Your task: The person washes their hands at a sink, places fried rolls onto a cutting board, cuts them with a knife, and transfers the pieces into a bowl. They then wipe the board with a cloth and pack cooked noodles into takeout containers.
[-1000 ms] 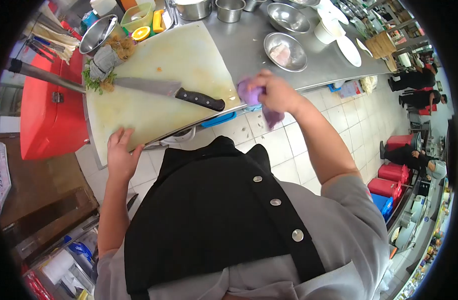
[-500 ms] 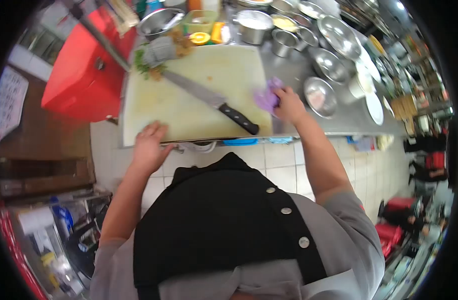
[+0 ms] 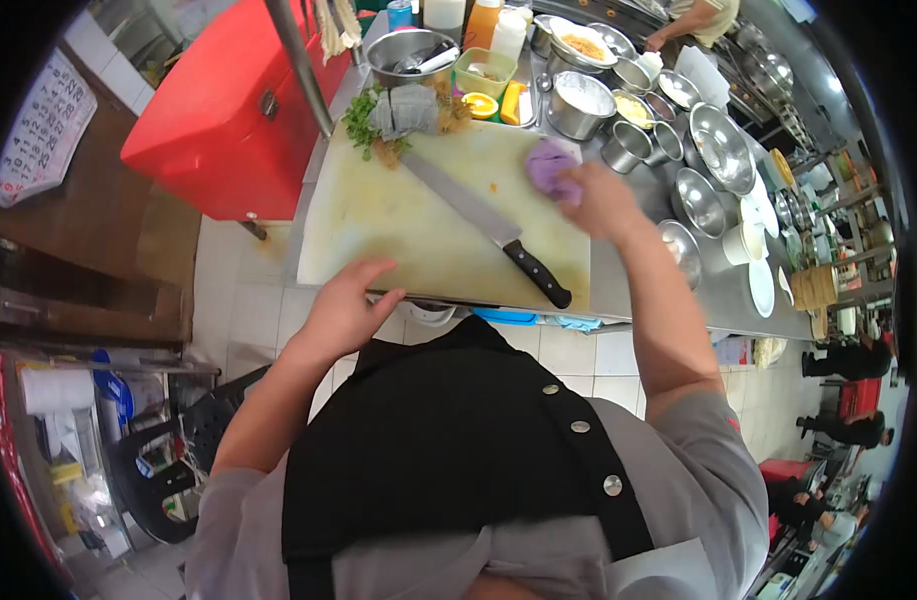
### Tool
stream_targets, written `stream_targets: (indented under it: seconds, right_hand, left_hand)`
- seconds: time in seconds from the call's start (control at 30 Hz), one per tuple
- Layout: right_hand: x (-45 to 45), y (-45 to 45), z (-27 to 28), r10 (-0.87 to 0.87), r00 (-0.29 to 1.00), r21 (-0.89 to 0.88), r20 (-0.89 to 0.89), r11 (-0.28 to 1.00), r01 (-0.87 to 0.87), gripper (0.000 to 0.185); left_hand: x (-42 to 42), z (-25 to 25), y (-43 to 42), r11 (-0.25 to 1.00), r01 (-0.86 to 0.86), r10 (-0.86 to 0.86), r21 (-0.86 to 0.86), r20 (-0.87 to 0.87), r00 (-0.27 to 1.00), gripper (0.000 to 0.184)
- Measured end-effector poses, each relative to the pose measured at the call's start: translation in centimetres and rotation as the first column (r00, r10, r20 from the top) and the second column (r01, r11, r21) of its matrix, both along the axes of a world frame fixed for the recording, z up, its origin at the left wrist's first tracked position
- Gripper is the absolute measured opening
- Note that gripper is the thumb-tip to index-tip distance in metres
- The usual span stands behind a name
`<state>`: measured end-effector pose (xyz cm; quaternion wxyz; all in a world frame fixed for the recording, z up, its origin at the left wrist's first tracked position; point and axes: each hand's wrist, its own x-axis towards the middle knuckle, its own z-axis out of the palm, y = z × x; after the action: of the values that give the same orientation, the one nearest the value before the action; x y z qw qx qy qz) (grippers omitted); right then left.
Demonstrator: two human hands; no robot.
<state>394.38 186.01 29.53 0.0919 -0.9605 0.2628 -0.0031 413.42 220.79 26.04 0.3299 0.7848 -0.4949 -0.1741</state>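
The cloth (image 3: 550, 170) is gripped by the right hand (image 3: 600, 200) at the board's (image 3: 368, 225) far right and should be guided around the knife (image 3: 478, 214), the empty, spread left hand (image 3: 346, 310) being placed at the near edge.

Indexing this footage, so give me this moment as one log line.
right hand: holds purple cloth | left hand: at near edge of cutting board | knife: on board, untouched
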Motion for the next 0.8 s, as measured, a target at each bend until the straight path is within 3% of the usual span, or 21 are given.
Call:
stream_targets:
  seconds: [0.1, 0.17, 0.27, 0.33, 0.37, 0.5, 0.57, 0.63, 0.7, 0.8]
  right_hand:
    - [-1.2, 6.8, -1.2, 0.112, 0.978, 0.186, -0.175, 0.979, -0.078, 0.058]
    - [-1.9, 8.4, -4.3, 0.05, 0.983, 0.236, -0.178, 0.972, -0.007, 0.062]
    - [-4.9, 10.7, -5.3, -0.128, 0.988, 0.322, -0.091, 0.935, 0.151, 0.064]
    - [-8.9, 12.8, -1.8, -0.227, 0.972, 0.472, -0.066, 0.851, 0.231, 0.063]
    - [-12.0, 13.4, -2.4, -0.278, 0.96, 0.558, 0.033, 0.802, 0.213, 0.063]
    - [-21.8, 17.5, -0.1, -0.581, 0.813, 0.72, 0.041, 0.582, 0.379, 0.064]
    - [-24.8, 19.2, 0.5, -0.725, 0.68, 0.742, 0.108, 0.515, 0.43, 0.062]
    - [-26.1, 20.6, 1.7, -0.827, 0.536, 0.795, 0.172, 0.438, 0.419, 0.061]
    - [-26.3, 21.6, 2.2, -0.845, 0.459, 0.814, 0.275, 0.459, 0.357, 0.061]
    - [-26.0, 22.5, 2.3, -0.847, 0.386, 0.84, 0.365, 0.478, 0.255, 0.061]
  left_hand:
    - [2.0, -1.9, 0.6, 1.0, -0.017, 0.016, 0.014, 0.065, 0.998, 0.041]
    - [2.5, -1.3, 0.0, 0.998, -0.059, 0.06, 0.036, -0.011, 0.998, 0.041]
    - [3.1, -1.0, -3.3, 0.999, -0.043, 0.044, 0.014, -0.09, 0.995, 0.042]
    - [3.4, -0.6, -6.9, 0.999, 0.013, -0.016, -0.03, -0.109, 0.994, 0.042]
    - [3.5, -0.7, -8.8, 0.997, 0.048, -0.055, -0.062, -0.105, 0.993, 0.042]
    - [3.3, -0.6, -18.3, 0.984, 0.114, -0.136, -0.138, -0.161, 0.977, 0.043]
    - [3.5, -4.1, -24.7, 0.933, 0.229, -0.281, -0.276, -0.166, 0.945, 0.046]
    - [-1.0, -0.4, -28.7, 0.892, 0.413, -0.374, -0.185, 0.216, 0.902, 0.05]
    - [-3.0, -2.7, -33.1, 0.823, 0.554, -0.485, -0.124, 0.352, 0.8, 0.055]
    - [-5.2, -5.0, -35.3, 0.855, 0.481, -0.508, 0.195, 0.505, 0.698, 0.053]
